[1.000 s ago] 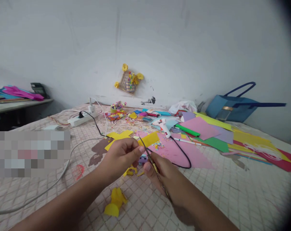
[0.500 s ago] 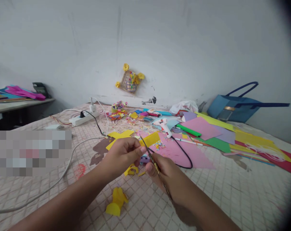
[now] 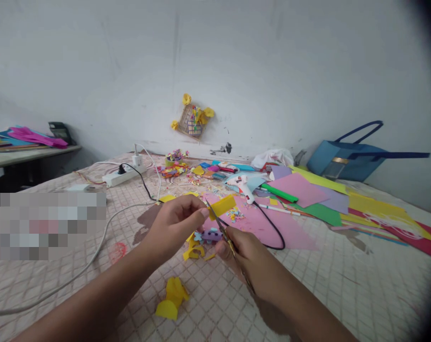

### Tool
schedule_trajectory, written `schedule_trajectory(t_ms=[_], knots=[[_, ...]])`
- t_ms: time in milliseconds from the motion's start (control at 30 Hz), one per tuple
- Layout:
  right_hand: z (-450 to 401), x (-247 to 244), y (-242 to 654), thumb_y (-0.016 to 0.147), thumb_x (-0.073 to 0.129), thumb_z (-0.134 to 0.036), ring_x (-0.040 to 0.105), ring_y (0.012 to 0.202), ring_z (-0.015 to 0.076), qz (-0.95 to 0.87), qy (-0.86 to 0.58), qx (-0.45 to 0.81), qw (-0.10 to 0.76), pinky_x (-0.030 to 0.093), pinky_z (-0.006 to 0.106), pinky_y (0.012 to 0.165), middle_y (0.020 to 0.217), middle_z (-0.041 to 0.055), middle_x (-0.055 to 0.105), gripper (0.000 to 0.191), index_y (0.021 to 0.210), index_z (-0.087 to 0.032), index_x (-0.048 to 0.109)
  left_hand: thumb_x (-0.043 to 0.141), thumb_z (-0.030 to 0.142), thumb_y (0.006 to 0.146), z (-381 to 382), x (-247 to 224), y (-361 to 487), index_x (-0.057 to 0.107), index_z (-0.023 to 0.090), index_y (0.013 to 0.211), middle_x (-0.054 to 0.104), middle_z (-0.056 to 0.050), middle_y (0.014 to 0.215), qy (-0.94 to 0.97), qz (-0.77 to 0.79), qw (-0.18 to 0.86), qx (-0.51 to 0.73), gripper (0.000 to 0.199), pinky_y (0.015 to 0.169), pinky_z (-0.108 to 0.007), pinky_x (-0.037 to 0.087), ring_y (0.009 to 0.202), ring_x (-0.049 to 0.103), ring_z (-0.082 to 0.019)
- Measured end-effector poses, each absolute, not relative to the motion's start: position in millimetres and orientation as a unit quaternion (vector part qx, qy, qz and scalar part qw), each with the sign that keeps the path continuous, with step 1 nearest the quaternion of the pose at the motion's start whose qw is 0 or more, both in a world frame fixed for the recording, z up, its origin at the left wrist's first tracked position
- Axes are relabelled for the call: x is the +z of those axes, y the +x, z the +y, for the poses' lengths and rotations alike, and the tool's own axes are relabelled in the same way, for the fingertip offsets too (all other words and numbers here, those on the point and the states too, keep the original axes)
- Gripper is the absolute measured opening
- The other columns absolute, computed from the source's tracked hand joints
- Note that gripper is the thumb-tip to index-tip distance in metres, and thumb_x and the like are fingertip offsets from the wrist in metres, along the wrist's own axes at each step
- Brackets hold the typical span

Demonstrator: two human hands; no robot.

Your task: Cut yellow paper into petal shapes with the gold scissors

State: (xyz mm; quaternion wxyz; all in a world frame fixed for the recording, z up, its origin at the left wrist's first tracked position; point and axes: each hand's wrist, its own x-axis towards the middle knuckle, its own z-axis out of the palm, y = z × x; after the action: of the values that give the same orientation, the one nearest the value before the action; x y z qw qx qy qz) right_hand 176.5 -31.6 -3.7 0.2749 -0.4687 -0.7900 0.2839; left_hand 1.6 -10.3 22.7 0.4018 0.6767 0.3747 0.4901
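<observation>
My left hand [image 3: 177, 223] pinches the near end of a yellow paper piece [image 3: 223, 205] between thumb and fingers. In my right hand [image 3: 249, 254] is a pair of scissors [image 3: 231, 243], its blades pointing up and away, against the edge of the yellow paper. My fingers partly hide the scissors' handles. Just beyond the hands lies a small purple and light-blue object [image 3: 211, 235] with dark dots. Yellow paper scraps [image 3: 193, 251] lie below my left hand, and a folded yellow paper shape [image 3: 173, 297] rests nearer to me.
A white glue gun [image 3: 242, 186] lies on a pink sheet [image 3: 286, 228], its black cord curling right. Coloured sheets [image 3: 301, 190] are piled rightward, before a blue bag [image 3: 347, 159]. A power strip [image 3: 124, 176] and grey cable [image 3: 101, 251] are at left. A decorated frame [image 3: 194, 121] hangs on the wall.
My left hand has shifted slightly left and up along the yellow paper, uncovering more of the purple object. The right hand with the scissors has hardly moved.
</observation>
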Motion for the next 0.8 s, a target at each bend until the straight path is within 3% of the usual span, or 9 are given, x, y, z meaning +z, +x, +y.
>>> schedule_trajectory(t_ms=[800], knots=[[-34.0, -5.0, 176.5, 0.086, 0.04, -0.054, 0.045, 0.058, 0.0141, -0.78, -0.484, 0.267, 0.292, 0.033, 0.024, 0.052, 0.066, 0.0017, 0.055, 0.041, 0.075, -0.017, 0.053, 0.053, 0.03, 0.075, -11.4, 19.8, 6.7, 0.051, 0.016, 0.064, 0.053, 0.002, 0.055, 0.684, 0.412, 0.383, 0.464, 0.018, 0.047, -0.02, 0.038, 0.05, 0.048, -0.009]])
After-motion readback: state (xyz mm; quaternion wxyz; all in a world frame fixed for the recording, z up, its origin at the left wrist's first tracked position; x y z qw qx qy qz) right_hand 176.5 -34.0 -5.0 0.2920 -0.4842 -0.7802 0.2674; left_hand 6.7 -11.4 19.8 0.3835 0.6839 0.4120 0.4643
